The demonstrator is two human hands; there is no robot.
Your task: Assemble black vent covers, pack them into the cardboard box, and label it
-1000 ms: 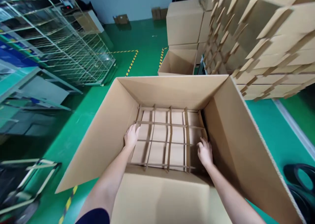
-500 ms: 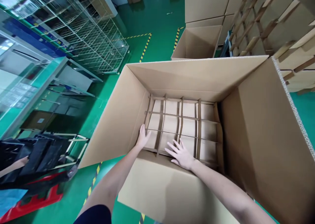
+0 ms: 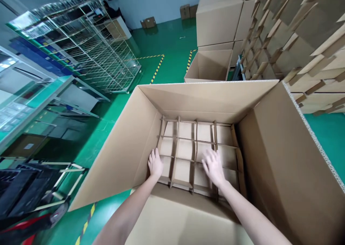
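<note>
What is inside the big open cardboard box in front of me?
A cardboard divider grid sits on the bottom, its visible cells empty. The left hand and right hand lie over its near side, covering those cells; the near flap hides the nearest edge.

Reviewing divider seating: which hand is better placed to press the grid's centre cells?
Likely right. The right hand lies spread over the divider grid near its middle; the left hand sits at the grid's left edge, beside the carton wall.
</note>
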